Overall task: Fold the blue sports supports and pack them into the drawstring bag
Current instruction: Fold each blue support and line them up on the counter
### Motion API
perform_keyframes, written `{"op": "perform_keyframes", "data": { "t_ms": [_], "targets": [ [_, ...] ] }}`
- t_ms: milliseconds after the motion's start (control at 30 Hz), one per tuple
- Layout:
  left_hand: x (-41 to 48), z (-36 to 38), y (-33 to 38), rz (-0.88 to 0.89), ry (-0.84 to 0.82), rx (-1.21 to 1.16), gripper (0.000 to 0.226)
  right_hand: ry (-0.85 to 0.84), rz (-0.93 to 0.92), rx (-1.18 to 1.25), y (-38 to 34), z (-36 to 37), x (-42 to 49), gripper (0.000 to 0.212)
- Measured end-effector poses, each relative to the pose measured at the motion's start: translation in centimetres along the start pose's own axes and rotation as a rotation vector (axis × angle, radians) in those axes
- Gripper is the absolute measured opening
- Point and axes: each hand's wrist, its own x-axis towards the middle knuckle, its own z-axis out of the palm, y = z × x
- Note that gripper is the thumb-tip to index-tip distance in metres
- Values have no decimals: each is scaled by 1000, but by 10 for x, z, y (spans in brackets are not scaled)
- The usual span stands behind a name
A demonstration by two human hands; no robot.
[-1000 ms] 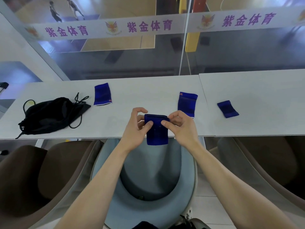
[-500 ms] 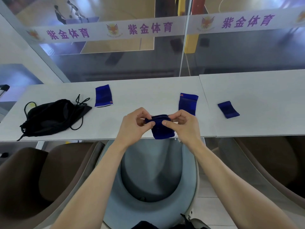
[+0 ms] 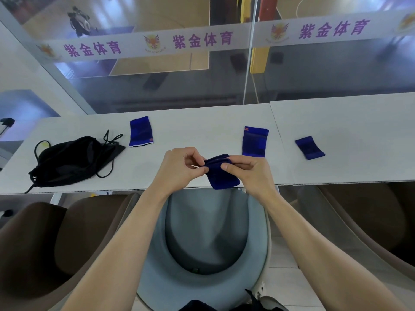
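My left hand (image 3: 179,167) and my right hand (image 3: 251,172) both pinch the top edge of a dark blue sports support (image 3: 221,176) at the near edge of the white table (image 3: 197,131). The support is doubled over, its lower half hanging past the table edge. A second blue support (image 3: 141,131) lies flat at the back left. A third (image 3: 254,141) lies just behind my right hand. A smaller folded one (image 3: 310,147) rests on the right table. The black drawstring bag (image 3: 71,160) lies crumpled at the left, cords loose.
A grey chair (image 3: 206,239) stands right under my arms, with brown chairs at the left (image 3: 56,239) and at the right (image 3: 359,221). A glass wall (image 3: 202,81) with a printed white band rises behind the tables. A seam (image 3: 280,142) divides the two tabletops.
The support hung flat from my fingers a second ago. Its top has since been folded down over the lower part, and both hands have risen slightly toward the table.
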Motion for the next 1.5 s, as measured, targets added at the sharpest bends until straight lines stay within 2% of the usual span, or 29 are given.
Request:
{"op": "perform_keyframes", "data": {
  "t_ms": [167, 367, 467, 600, 733, 833, 933, 1100, 1367, 1500],
  "targets": [
    [3, -1, 6, -8, -36, 137, 19, -12, 25, -8, 3, 0, -2, 19],
    [5, 0, 12, 61, -147, 87, 11, -38, 7, -27, 2, 1, -1, 17],
    [7, 5, 10, 73, -128, 59, 11, -31, -55, -113, 7, -2, 1, 16],
    [9, 8, 2, 49, -31, -25, 9, -48, -41, -213, 17, -8, 4, 18],
    [8, 3, -2, -6, 42, -184, 11, -161, 41, -298, 30, -11, 7, 18],
    [9, 2, -11, -84, 108, -290, 11, -160, 63, -277, 32, -10, 7, 13],
    [8, 3, -27, -160, 106, -417, 9, -72, 51, -235, 31, -8, 10, 10],
    [1, 1, -45, -218, 25, -520, 13, -26, 64, -243, 27, -2, 15, 13],
    [-1, -3, -50, -184, -52, -353, 36, -69, 98, -343, 21, 5, 18, 12],
    [0, -6, -45, -161, -77, -239, 32, -73, 113, -361, 21, 4, 17, 15]
  ]
}}
